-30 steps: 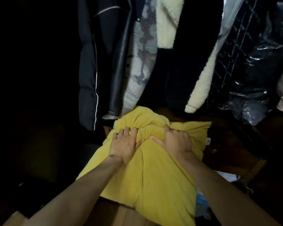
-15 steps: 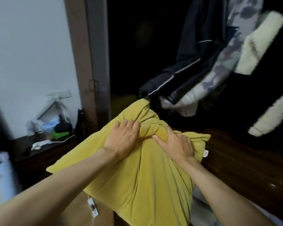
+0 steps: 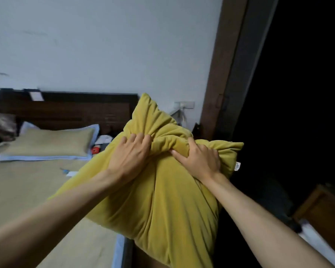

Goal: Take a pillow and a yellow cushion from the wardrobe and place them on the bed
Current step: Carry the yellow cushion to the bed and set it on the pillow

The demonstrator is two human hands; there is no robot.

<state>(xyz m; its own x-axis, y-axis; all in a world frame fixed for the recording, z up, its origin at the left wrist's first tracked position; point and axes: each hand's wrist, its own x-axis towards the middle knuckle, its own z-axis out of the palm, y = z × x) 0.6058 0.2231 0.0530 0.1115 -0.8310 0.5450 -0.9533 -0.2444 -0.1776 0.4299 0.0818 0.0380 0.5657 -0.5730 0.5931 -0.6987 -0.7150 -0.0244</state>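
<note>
The yellow cushion (image 3: 162, 190) at centre frame is soft, matt cloth with a short velvety nap, creased into deep folds. The bed (image 3: 27, 190) at lower left carries a matt, finely woven mat edged in smooth pale-blue fabric, as does its pillow (image 3: 50, 142). The headboard (image 3: 75, 109) is dark wood with a dull sheen. The wall (image 3: 104, 45) above is matt painted plaster.

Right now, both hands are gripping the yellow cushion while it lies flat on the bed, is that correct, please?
Not quite. In the head view both hands, left and right, do grip the yellow cushion, but it is held up in the air beside the bed, not lying on it.
</note>
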